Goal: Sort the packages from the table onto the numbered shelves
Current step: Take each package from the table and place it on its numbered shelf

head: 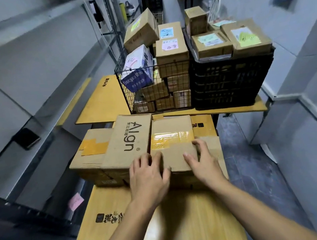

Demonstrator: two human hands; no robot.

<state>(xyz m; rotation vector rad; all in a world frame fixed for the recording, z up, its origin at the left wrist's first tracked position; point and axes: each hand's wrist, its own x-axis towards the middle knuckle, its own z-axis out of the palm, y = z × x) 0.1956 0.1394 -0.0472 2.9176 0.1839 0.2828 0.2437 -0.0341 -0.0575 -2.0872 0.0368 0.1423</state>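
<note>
The left hand (147, 172) and right hand (203, 160) each grasp the taped box (172, 144). The left fingers curl over its left edge, into the seam against the Align box (128, 141), and the right fingers hook over its right edge with the thumb on top. The taped box sits on top of the stack on the near table (165, 217), touching the Align box.

The step looks like lifting this box off for shelving. It would go best raised straight up and level, so it does not drag the Align box, which overhangs its neighbours. The person should turn it to read the label before choosing a shelf, since no shelf numbers can be read from here. The shelves (40, 117) run along the left, so a short swing that way should do.

Counted near to far:
- Two hands.
- At least four cartons in the near stack: the taped box, the Align box, one with orange tape (91, 147), and one underneath.
- One phone (27, 137) on a shelf.
- Two tables.
- One wire basket (127, 95), heaped with too many cartons to count surely.
- One black crate (232, 80), with about four cartons on top.
</note>
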